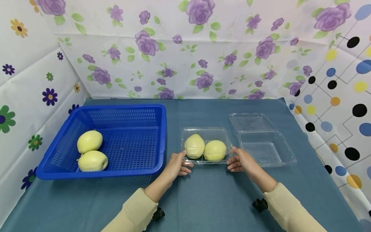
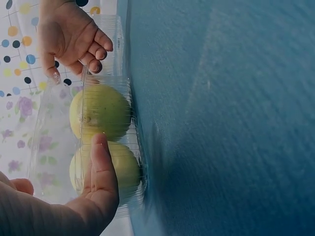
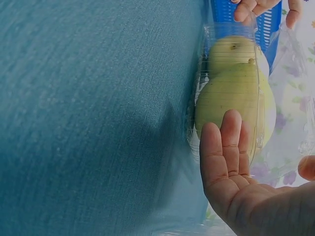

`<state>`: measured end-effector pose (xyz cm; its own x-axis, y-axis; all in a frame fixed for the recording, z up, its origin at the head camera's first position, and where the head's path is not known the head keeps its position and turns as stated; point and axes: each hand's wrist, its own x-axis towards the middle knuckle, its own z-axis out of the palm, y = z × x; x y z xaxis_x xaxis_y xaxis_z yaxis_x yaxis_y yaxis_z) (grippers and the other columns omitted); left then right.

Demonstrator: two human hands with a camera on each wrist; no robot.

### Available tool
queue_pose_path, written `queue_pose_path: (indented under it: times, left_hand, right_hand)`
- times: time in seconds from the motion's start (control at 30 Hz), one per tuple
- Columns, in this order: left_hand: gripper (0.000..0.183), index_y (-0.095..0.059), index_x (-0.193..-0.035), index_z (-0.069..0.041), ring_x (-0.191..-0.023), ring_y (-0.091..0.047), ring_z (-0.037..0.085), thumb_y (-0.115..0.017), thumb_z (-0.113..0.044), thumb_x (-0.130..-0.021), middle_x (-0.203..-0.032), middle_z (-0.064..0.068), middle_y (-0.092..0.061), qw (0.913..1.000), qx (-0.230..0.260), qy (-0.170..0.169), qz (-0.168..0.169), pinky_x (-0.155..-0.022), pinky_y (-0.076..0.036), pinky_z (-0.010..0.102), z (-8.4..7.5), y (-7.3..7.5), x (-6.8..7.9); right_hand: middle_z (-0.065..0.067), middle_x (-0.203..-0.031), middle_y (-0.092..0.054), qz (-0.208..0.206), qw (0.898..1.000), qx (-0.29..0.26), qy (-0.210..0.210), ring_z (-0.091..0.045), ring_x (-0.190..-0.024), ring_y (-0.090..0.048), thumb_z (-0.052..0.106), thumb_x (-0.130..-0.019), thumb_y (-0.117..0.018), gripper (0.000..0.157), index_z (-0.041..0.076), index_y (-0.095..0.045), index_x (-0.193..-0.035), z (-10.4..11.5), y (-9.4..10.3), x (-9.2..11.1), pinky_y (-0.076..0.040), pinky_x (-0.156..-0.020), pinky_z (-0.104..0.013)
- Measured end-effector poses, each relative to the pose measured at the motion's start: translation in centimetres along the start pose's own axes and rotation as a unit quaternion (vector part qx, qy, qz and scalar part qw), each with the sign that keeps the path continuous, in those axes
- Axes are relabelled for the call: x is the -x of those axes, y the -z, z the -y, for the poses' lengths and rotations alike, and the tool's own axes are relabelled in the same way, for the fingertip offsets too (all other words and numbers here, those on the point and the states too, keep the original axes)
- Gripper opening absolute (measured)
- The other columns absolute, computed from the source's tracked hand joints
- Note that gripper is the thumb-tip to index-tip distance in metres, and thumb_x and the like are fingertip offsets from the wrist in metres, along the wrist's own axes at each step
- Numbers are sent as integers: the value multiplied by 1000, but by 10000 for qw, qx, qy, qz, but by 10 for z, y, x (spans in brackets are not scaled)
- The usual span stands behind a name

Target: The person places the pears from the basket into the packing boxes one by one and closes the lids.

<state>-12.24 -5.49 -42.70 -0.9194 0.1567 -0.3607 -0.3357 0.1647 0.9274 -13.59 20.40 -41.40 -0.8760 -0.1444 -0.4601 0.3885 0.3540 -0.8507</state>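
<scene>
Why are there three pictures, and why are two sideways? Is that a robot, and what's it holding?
No robot here: these are a person's two bare hands, the left hand and the right hand. The wide picture comes from a camera worn on the head, looking forward and down. The other two come from cameras worn on the wrists, so everything looks tipped over. On the blue-grey cloth sits a blue basket with two yellow fruits inside. Next comes a clear plastic box with two more fruits, then a second clear box, standing open. Both hands are at the near corners of the middle box; neither one grips a fruit.
</scene>
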Motion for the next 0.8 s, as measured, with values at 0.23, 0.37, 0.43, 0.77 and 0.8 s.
queue_pose_path:
  times: [0.23, 0.37, 0.43, 0.77, 0.8]
  left_hand:
    - [47, -55, -98, 14, -61, -66, 11, -35, -29, -100, -101, 25, -69, 10000, -54, -13, 67, -57, -55, 25, 0, 2, -1]
    - [48, -56, -102, 14, -67, -69, 17, -34, -28, -101, -103, 25, -68, 9999, -93, -45, 65, -59, -56, 27, 1, 2, -1]
    - [48, -56, -107, 15, -70, -70, 21, -34, -28, -101, -104, 26, -68, 9999, -93, -53, 81, -60, -56, 27, 1, 3, -1]
    - [42, -47, -119, 10, -79, -72, 25, -35, -26, -102, -105, 26, -67, 9996, 148, 178, 187, -60, -56, 26, 2, 3, 0]
    - [40, -47, -117, 9, -78, -72, 25, -35, -26, -102, -104, 26, -67, 9995, 161, 183, 184, -60, -56, 27, 2, 3, 0]
  right_hand:
    - [-12, -92, -61, 91, 10000, -16, 23, -17, -75, -62, 37, -103, -28, 62, -8, -18, -145, -3, -1, 2, -54, -79, -41]
    - [-13, -94, -61, 90, 9999, 7, 45, -17, -75, -62, 32, -104, -29, 58, -9, -21, -143, -4, -1, 3, -54, -79, -41]
    - [-14, -95, -61, 77, 10000, 7, 49, -17, -75, -62, 31, -103, -29, 56, -8, -22, -143, -4, -1, 3, -54, -79, -40]
    - [-11, -95, -60, 238, 9996, 49, 161, -16, -76, -61, 29, -103, -30, 56, -10, -22, -143, -9, -2, 3, -54, -78, -38]
    - [-11, -95, -60, 229, 9996, 40, 176, -16, -76, -61, 29, -103, -31, 55, -10, -23, -142, -9, -2, 3, -54, -77, -38]
